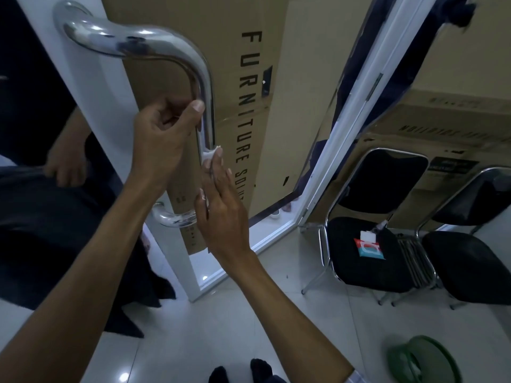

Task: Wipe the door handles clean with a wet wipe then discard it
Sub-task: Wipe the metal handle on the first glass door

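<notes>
The door handle (206, 87), a chrome bar, ran upright from twelve to six o'clock on the white door (91, 106). The left hand (163, 134) clenched round its shaft. Below, the right hand (221, 205), fingers (218, 161) straight, pressed a white wipe (209, 155) against the bar.

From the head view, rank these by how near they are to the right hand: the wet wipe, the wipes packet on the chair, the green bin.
1. wet wipe: pressed by the right hand against the door handle.
2. wipes packet: to the right, on the black chair seat.
3. green bin: lower right, on the floor.
</notes>
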A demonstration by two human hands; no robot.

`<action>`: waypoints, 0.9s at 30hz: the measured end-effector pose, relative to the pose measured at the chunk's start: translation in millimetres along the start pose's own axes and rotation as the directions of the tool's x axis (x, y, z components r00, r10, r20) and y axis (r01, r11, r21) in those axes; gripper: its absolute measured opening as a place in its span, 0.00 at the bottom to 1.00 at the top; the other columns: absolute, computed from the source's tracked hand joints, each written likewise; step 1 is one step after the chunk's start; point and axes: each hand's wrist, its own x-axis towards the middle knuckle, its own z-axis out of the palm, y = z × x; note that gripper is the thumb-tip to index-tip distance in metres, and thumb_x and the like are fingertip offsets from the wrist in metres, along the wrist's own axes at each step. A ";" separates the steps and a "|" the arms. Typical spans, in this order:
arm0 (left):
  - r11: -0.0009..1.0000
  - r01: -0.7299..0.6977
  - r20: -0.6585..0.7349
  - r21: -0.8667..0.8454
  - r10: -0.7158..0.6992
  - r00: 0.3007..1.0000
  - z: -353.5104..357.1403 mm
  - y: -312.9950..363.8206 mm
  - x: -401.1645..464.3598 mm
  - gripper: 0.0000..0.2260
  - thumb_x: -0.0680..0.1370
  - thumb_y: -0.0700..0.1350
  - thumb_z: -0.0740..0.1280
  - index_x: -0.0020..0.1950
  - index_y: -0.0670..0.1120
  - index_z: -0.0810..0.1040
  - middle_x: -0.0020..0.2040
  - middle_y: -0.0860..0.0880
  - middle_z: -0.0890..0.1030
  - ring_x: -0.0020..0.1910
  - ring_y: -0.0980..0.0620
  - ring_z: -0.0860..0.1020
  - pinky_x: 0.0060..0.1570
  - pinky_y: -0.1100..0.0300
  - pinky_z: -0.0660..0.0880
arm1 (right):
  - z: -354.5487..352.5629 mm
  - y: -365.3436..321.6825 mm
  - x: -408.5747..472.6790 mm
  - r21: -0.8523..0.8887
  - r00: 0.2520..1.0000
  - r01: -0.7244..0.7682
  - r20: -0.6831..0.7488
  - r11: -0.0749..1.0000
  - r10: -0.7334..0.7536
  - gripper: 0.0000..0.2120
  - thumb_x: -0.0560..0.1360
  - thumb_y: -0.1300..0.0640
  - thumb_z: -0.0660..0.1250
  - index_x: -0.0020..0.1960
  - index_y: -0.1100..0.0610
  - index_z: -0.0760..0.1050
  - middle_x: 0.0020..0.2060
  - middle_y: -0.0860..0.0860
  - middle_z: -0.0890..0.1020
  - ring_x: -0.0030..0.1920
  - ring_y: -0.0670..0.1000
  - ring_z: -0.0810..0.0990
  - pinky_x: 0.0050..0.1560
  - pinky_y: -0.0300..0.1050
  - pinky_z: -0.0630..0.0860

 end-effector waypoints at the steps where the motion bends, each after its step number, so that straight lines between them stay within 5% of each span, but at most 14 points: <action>1: 1.000 0.004 -0.005 0.011 -0.004 1.000 0.1 -0.5 0.1 0.11 0.81 0.53 0.71 0.56 0.46 0.84 0.49 0.50 0.85 0.51 0.51 0.84 0.58 0.54 0.81 | 0.1 -2.4 2.2 0.005 1.000 0.000 -0.010 1.000 0.000 0.26 0.88 0.53 0.52 0.82 0.66 0.58 0.84 0.60 0.56 0.84 0.54 0.56 0.84 0.50 0.55; 7: 0.999 0.015 -0.002 0.029 -0.015 1.000 -0.8 1.2 -1.0 0.11 0.82 0.53 0.70 0.58 0.46 0.83 0.51 0.51 0.85 0.52 0.53 0.84 0.57 0.57 0.81 | 5.4 -1.5 -0.8 0.002 0.999 -0.039 -0.003 0.999 0.039 0.27 0.89 0.51 0.50 0.83 0.64 0.58 0.84 0.58 0.56 0.84 0.54 0.57 0.82 0.38 0.48; 11: 1.000 0.011 -0.009 0.011 -0.011 1.000 0.1 3.3 -2.3 0.09 0.81 0.52 0.71 0.56 0.49 0.82 0.49 0.54 0.85 0.51 0.54 0.84 0.56 0.59 0.81 | 5.4 -3.3 1.1 0.002 0.999 -0.033 -0.003 0.999 0.033 0.27 0.89 0.51 0.50 0.83 0.65 0.58 0.84 0.59 0.55 0.84 0.54 0.56 0.83 0.45 0.53; 23: 0.999 0.009 -0.027 0.034 -0.008 1.000 0.5 -1.1 -1.4 0.11 0.81 0.54 0.71 0.55 0.48 0.83 0.47 0.54 0.85 0.50 0.54 0.85 0.56 0.55 0.82 | 7.6 -1.2 -0.2 0.014 0.999 -0.036 -0.010 0.999 0.037 0.26 0.88 0.56 0.57 0.82 0.65 0.59 0.84 0.60 0.56 0.84 0.54 0.56 0.83 0.43 0.53; 27: 1.000 0.006 -0.018 0.030 -0.005 1.000 -1.3 -2.0 -0.9 0.13 0.81 0.54 0.71 0.57 0.45 0.83 0.49 0.50 0.85 0.52 0.50 0.85 0.59 0.52 0.82 | 15.3 10.7 -23.5 0.026 0.996 -0.069 0.060 0.997 0.067 0.27 0.88 0.58 0.59 0.84 0.63 0.56 0.85 0.57 0.52 0.85 0.53 0.55 0.81 0.54 0.64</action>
